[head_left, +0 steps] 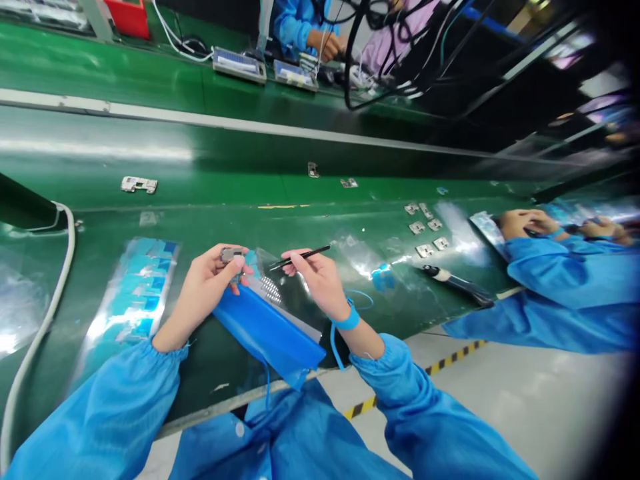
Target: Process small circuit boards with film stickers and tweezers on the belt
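My left hand (213,277) is closed on a small metal part (233,255) with a cut-out, pinched between thumb and fingers. In my right hand (317,280) is a pair of black tweezers (305,257), its tips pointing left toward the part but apart from it. A blue sheet (270,330) lies on the bench just below both hands, next to a clear film with small pale dots (271,290). A blue wrist strap (349,319) with a cord circles my right wrist. To the left lies a clear sheet bearing blue film pieces (145,277).
Similar metal parts (139,185) lie farther back, with several more (425,251) to the right. A black-handled tool (457,285) rests near the bench edge. At right, a co-worker's hands (530,223) are busy; another person's hand (325,45) shows across the raised ledge. A white cable (65,280) runs down the left.
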`<state>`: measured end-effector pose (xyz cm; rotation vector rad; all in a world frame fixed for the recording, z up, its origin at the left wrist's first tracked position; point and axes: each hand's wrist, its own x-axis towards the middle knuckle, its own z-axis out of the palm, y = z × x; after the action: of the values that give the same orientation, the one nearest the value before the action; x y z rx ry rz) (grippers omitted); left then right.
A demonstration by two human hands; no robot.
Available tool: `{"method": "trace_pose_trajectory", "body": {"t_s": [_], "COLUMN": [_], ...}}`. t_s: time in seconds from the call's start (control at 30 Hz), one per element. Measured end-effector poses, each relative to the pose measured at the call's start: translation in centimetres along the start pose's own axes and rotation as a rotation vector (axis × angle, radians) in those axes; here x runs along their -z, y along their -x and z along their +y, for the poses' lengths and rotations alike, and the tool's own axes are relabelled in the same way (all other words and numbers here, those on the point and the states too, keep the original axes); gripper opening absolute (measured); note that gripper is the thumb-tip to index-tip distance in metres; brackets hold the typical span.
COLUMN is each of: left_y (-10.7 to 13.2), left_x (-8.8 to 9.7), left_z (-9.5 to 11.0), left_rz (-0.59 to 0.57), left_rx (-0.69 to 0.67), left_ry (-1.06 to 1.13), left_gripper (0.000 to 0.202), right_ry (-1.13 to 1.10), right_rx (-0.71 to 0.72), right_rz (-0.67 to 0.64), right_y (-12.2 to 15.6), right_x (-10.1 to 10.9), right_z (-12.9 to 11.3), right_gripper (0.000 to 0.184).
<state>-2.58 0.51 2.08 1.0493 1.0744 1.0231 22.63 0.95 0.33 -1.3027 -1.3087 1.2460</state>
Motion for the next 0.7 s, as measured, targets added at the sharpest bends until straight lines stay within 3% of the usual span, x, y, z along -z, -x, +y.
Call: {"method": "trace_pose_trajectory", "body": {"t_s": [0.13,0.37,0.5,0.7], "left_y": [-0.2,-0.4,-0.5,-0.7], "left_x": [0.1,0.8,1.5,1.7], "left_z": [-0.7,-1.0,-0.8,-1.2], "left_rz": [-0.075,-0.206,-0.283,-0.301], "left_rx": [0.057,0.130,0.150,0.161], "left_ry": [-0.054,-0.180,-0.275,-0.347], "left_gripper": [0.045,0.030,0.024,0.030], "right_ry": [-0.110,-0.077,-0.084,-0.108], "right_rx": [-0.123,-0.193,-0.180,-0.169], "right_rz": [-0.049,-0.131,-0.082,-0.056], "right_y": [0.4,1.4,1.3,0.7], "right_x": [-1.4,-2.0,-2.1,-2.3], "right_z": [1.1,1.7,2.1,2.2], "right_gripper": [0.056,0.057,0.056,0.057]}}
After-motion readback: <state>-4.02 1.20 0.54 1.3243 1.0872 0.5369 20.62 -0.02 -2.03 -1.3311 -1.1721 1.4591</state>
